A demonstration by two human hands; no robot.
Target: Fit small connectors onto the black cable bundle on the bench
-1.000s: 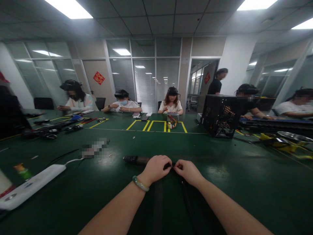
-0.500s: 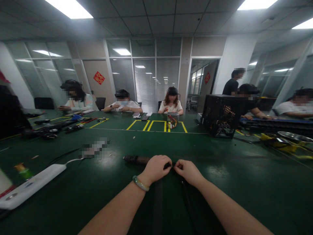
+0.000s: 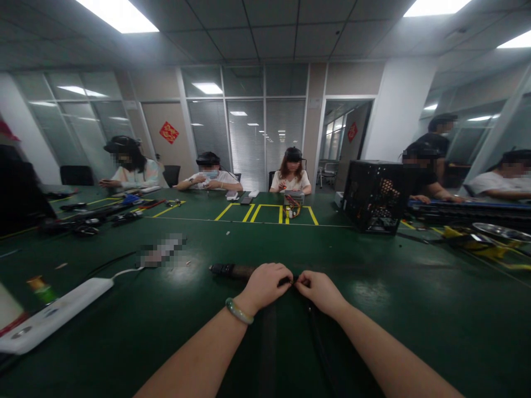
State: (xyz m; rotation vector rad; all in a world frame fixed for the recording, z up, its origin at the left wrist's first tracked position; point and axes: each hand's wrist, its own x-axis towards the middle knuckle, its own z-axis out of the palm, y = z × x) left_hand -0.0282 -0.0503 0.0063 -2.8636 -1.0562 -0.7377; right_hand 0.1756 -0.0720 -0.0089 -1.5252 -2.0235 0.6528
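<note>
- Left hand (image 3: 267, 282): positioned palm down over a dark cylindrical tool (image 3: 240, 271); grip closed around its right-hand portion. A bracelet (image 3: 239, 312) encircles the wrist.
- Right hand (image 3: 320, 291): grip pinched, thumb against forefinger, on a small dark part (image 3: 295, 278) next to the left fingertips. The fingers hide most of this part.
- Cylindrical tool: lies crosswise on the green surface (image 3: 415, 320), ahead of the wearer, narrow tip directed left and clear of the left hand.
- Black cable (image 3: 317, 338): runs from below the right hand toward the near edge, between the forearms.
- White power strip (image 3: 62, 318): located at left, well apart from the hands; a white cord (image 3: 126, 272) extends from its far end.
- Black computer case (image 3: 369, 196): stands farther back, to the right.
- Co-workers: seated along the far side.
</note>
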